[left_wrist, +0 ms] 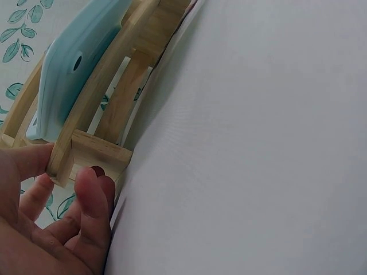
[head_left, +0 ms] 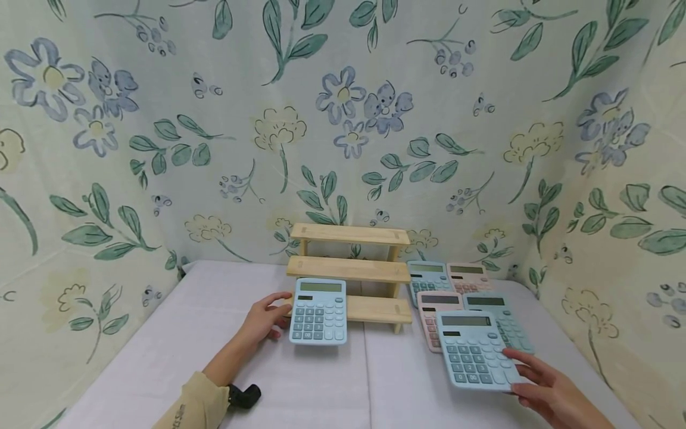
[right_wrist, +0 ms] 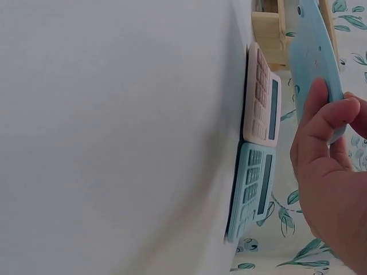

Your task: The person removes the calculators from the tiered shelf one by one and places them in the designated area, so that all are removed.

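A light blue calculator [head_left: 318, 313] is on the left part of the lowest step of a wooden three-step rack [head_left: 377, 308], its lower end reaching past the step's front edge. At that step's left end is my left hand [head_left: 264, 322]; in the left wrist view its thumb and fingers pinch the plank end [left_wrist: 60, 163]. My right hand [head_left: 554, 387] holds a second light blue calculator [head_left: 471, 351] by its right edge, keys facing up. In the right wrist view this calculator [right_wrist: 315, 57] is raised off the table, its back showing.
Behind the held calculator lie several others on the white-covered table [head_left: 225, 292]: a pink one [head_left: 431, 328], a blue-green one [head_left: 517, 333], a blue one [head_left: 427, 268] and another pink one [head_left: 468, 271]. Floral cloth [head_left: 343, 179] hangs behind and at both sides.
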`<state>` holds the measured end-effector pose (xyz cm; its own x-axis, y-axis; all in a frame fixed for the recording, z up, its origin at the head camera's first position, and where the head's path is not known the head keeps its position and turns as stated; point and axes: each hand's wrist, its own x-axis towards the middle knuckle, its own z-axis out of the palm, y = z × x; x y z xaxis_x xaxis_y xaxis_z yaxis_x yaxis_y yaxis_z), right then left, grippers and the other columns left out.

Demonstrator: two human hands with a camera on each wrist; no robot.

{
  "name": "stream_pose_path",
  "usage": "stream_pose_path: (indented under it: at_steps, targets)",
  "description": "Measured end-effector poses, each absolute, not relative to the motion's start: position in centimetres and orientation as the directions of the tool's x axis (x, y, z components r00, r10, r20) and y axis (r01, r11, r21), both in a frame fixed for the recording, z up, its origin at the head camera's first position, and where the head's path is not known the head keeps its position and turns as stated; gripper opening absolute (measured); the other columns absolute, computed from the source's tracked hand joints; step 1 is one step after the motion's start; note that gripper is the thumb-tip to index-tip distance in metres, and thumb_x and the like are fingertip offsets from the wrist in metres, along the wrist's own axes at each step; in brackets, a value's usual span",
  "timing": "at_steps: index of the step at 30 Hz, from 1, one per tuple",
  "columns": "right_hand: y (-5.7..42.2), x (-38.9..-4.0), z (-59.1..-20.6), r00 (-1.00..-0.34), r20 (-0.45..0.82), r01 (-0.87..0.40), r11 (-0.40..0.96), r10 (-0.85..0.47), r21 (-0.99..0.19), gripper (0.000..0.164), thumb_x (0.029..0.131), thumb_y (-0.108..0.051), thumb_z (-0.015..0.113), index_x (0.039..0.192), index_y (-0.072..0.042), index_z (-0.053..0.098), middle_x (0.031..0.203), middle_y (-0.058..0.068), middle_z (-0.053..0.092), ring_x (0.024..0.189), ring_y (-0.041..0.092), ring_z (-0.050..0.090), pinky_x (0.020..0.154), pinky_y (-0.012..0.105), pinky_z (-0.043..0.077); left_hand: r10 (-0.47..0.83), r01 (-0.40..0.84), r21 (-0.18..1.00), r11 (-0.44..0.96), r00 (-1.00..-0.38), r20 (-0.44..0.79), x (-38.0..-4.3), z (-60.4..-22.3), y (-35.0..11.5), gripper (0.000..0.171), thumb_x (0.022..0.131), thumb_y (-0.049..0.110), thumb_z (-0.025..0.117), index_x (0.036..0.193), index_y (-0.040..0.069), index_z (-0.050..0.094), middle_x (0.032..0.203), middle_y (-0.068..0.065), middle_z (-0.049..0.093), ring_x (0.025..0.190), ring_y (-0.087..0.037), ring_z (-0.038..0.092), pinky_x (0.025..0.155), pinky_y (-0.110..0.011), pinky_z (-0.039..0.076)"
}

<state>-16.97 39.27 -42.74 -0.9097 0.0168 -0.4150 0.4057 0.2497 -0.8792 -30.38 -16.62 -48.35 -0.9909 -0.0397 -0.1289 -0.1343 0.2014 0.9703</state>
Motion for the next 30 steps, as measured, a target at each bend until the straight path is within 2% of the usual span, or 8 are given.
stream_pose_path:
  at_steps: [8, 13, 16, 19, 22, 26, 28, 30]
  targets:
    - [41.3, -16.4, -43.5, -0.881, -0.467, 0.470, 0.251, 0.078, -0.846, 0.089, 0.088, -0.017, 0.076, 0.161, -0.016, 0.024, 0.150, 0.032, 0.033, 0.106, 0.026, 0.059, 0.094, 0.044, 0.054, -0.045, -0.144, 0.967, 0.208, -0.989, -0.138, -30.4, -48.2, -16.7, 0.042, 0.096, 0.031, 0.068, 0.136, 0.021, 0.061, 0.094, -0.006, 0.073, 0.073, -0.019, 0.065, 0.052, -0.029, 0.050]
    - [42.8, -16.3, -43.9, -0.871, -0.482, 0.490, 0.258, 0.096, -0.833, 0.095, 0.086, -0.022, 0.079, 0.161, -0.015, 0.020, 0.153, 0.035, 0.026, 0.104, 0.027, 0.060, 0.094, 0.044, 0.054, -0.045, -0.143, 0.967, 0.209, -0.990, -0.137, -30.3, -48.1, -16.8, 0.042, 0.096, 0.029, 0.067, 0.137, 0.020, 0.061, 0.095, -0.006, 0.073, 0.073, -0.019, 0.065, 0.052, -0.029, 0.050]
    - [43.7, -16.3, -44.0, -0.872, -0.479, 0.487, 0.251, 0.099, -0.836, 0.098, 0.087, -0.020, 0.079, 0.162, -0.013, 0.016, 0.149, 0.033, 0.034, 0.103, 0.027, 0.060, 0.094, 0.044, 0.054, -0.045, -0.141, 0.968, 0.209, -0.990, -0.135, -30.3, -48.1, -16.8, 0.041, 0.097, 0.029, 0.066, 0.136, 0.020, 0.061, 0.095, -0.006, 0.073, 0.073, -0.019, 0.065, 0.052, -0.029, 0.050]
    - [44.4, -16.2, -44.2, -0.874, -0.477, 0.485, 0.240, 0.096, -0.841, 0.096, 0.088, -0.019, 0.077, 0.162, -0.012, 0.016, 0.140, 0.025, 0.048, 0.103, 0.026, 0.060, 0.093, 0.042, 0.055, -0.043, -0.141, 0.968, 0.206, -0.990, -0.135, -30.3, -48.2, -16.8, 0.041, 0.097, 0.028, 0.066, 0.136, 0.020, 0.061, 0.094, -0.006, 0.073, 0.073, -0.019, 0.065, 0.051, -0.029, 0.050]
    - [45.2, -16.1, -44.3, -0.873, -0.480, 0.486, 0.242, 0.086, -0.840, 0.092, 0.090, -0.021, 0.075, 0.161, -0.013, 0.019, 0.137, 0.018, 0.051, 0.103, 0.026, 0.059, 0.093, 0.041, 0.055, -0.043, -0.140, 0.969, 0.204, -0.990, -0.134, -30.3, -48.2, -16.8, 0.041, 0.096, 0.028, 0.066, 0.136, 0.020, 0.061, 0.094, -0.006, 0.073, 0.072, -0.019, 0.065, 0.051, -0.029, 0.050]
    - [46.0, -16.0, -44.5, -0.862, -0.499, 0.504, 0.269, 0.093, -0.821, 0.090, 0.091, -0.024, 0.074, 0.161, -0.015, 0.019, 0.145, 0.032, 0.040, 0.102, 0.027, 0.059, 0.094, 0.041, 0.054, -0.042, -0.142, 0.969, 0.204, -0.990, -0.136, -30.3, -48.2, -16.8, 0.041, 0.096, 0.029, 0.066, 0.136, 0.020, 0.061, 0.094, -0.006, 0.073, 0.073, -0.019, 0.065, 0.052, -0.029, 0.050]
    - [46.4, -16.0, -44.7, -0.855, -0.506, 0.517, 0.286, 0.115, -0.807, 0.093, 0.089, -0.025, 0.075, 0.161, -0.015, 0.018, 0.149, 0.035, 0.033, 0.101, 0.027, 0.060, 0.093, 0.041, 0.054, -0.039, -0.142, 0.969, 0.204, -0.990, -0.137, -30.2, -48.2, -16.8, 0.042, 0.096, 0.029, 0.066, 0.137, 0.020, 0.060, 0.095, -0.005, 0.073, 0.073, -0.020, 0.065, 0.052, -0.029, 0.050]
    - [46.8, -16.0, -44.9, -0.849, -0.515, 0.525, 0.296, 0.118, -0.798, 0.093, 0.090, -0.025, 0.074, 0.162, -0.015, 0.016, 0.149, 0.035, 0.033, 0.101, 0.027, 0.060, 0.092, 0.041, 0.054, -0.036, -0.142, 0.968, 0.205, -0.990, -0.137, -30.2, -48.2, -16.7, 0.042, 0.096, 0.030, 0.067, 0.137, 0.021, 0.060, 0.095, -0.005, 0.073, 0.074, -0.020, 0.065, 0.052, -0.029, 0.050]
